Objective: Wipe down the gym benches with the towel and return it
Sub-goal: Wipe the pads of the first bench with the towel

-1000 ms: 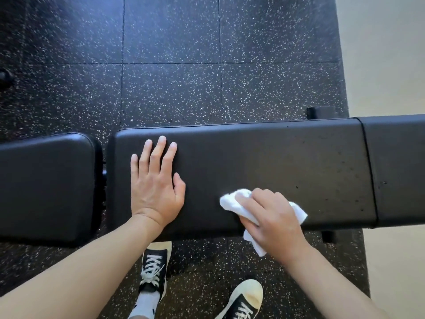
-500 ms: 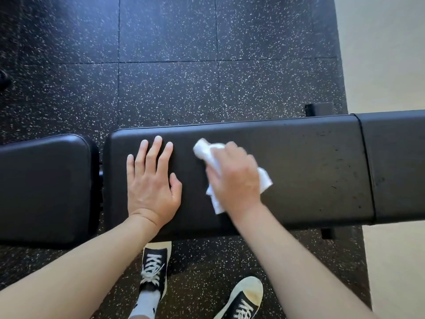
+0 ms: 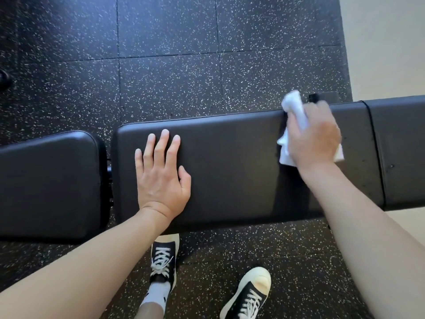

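A black padded gym bench (image 3: pixel 234 166) runs across the view from left to right. My left hand (image 3: pixel 162 176) lies flat on its left part, fingers straight and spread. My right hand (image 3: pixel 315 137) grips a crumpled white towel (image 3: pixel 295 109) and presses it on the bench's far edge at the right, near a seam in the padding. Part of the towel sticks out past the far edge and part shows under my palm. The hand is blurred by motion.
A second black pad (image 3: pixel 48 185) lies to the left across a narrow gap. A further pad section (image 3: pixel 402 153) continues right. Speckled black rubber floor (image 3: pixel 170 61) surrounds the bench; pale floor (image 3: pixel 386 42) starts at the right. My two sneakers (image 3: pixel 164 256) stand below the bench.
My right hand swept the towel from the bench's near middle up toward my left hand, then far right to the bench's far edge. My left hand stayed pressed in place.
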